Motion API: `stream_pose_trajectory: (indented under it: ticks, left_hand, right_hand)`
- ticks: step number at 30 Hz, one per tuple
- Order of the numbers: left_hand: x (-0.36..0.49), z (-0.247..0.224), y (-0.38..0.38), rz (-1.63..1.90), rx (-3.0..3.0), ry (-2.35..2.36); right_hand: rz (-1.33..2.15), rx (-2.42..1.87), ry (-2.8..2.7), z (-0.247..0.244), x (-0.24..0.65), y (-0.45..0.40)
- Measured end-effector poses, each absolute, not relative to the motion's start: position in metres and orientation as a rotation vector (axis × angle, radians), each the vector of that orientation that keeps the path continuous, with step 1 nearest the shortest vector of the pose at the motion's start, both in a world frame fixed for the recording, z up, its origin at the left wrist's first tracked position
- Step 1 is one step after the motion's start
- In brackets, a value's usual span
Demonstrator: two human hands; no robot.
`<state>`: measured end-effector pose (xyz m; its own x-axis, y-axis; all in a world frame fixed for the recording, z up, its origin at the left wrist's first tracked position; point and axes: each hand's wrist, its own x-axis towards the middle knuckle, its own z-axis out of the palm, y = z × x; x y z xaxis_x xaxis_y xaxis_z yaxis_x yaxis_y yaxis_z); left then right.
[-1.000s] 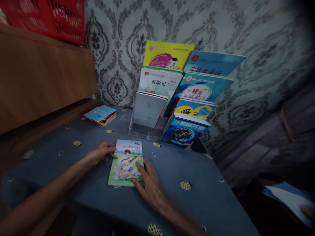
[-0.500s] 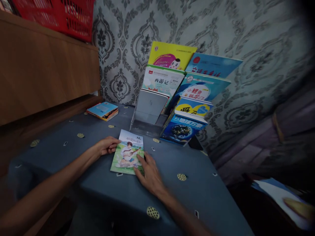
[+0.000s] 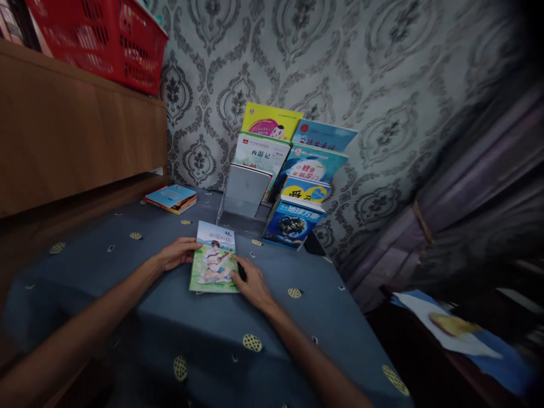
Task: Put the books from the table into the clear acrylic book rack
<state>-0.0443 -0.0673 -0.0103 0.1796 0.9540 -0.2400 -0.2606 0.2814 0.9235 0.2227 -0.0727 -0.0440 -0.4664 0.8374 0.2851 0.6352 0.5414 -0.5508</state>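
Observation:
A thin book (image 3: 212,266) lies in front of me on the cloth. Its cover is pale with green, and a figure playing a guitar is drawn on it. My left hand (image 3: 177,253) pinches the upper left edge, the fingers curled at the side. On the right edge, my right hand (image 3: 254,282) grips the book with thumb and fingertips over the cover. A small dark patch shows between those fingers, and I cannot tell what it is. Behind the book stands a clear tiered rack (image 3: 238,221) filled with several upright books.
A small stack of books (image 3: 171,196) lies at the table's back left. The blue patterned tablecloth (image 3: 170,317) covers the table. A red basket (image 3: 102,42) sits on the wooden cabinet (image 3: 85,124) at left. A tied curtain (image 3: 408,221) hangs at right, above some papers (image 3: 446,323).
The view has shifted, so the rack appears farther left and lower. My right hand has closed in on the book's right edge. The left hand keeps its hold on the left edge.

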Motion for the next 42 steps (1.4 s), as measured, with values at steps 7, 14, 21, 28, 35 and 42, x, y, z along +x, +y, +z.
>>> stream_pose_trajectory:
  ticks: [7,14,21,28,35,42]
  left_hand:
    - [-0.048,-0.018,-0.064,1.016,0.903,0.91]
    - [-0.053,-0.024,-0.061,1.015,0.896,0.859]
    - [-0.052,-0.028,-0.061,1.044,0.853,0.805]
    - [-0.051,-0.027,-0.063,1.047,0.849,0.703]
    - [-0.049,-0.025,-0.063,1.067,0.808,0.687]
    - [-0.048,-0.025,-0.058,1.063,0.786,0.682]
  right_hand:
    - [0.81,-0.924,-1.901,-0.065,0.227,-0.056]
    - [1.082,-0.877,-1.647,-0.07,0.224,-0.052]
    - [1.368,-0.863,-1.392,-0.069,0.225,-0.048]
    - [1.609,-0.742,-1.359,-0.055,0.222,-0.058]
    - [1.719,-0.711,-1.323,-0.048,0.221,-0.064]
    - [1.719,-0.699,-1.285,-0.045,0.22,-0.064]
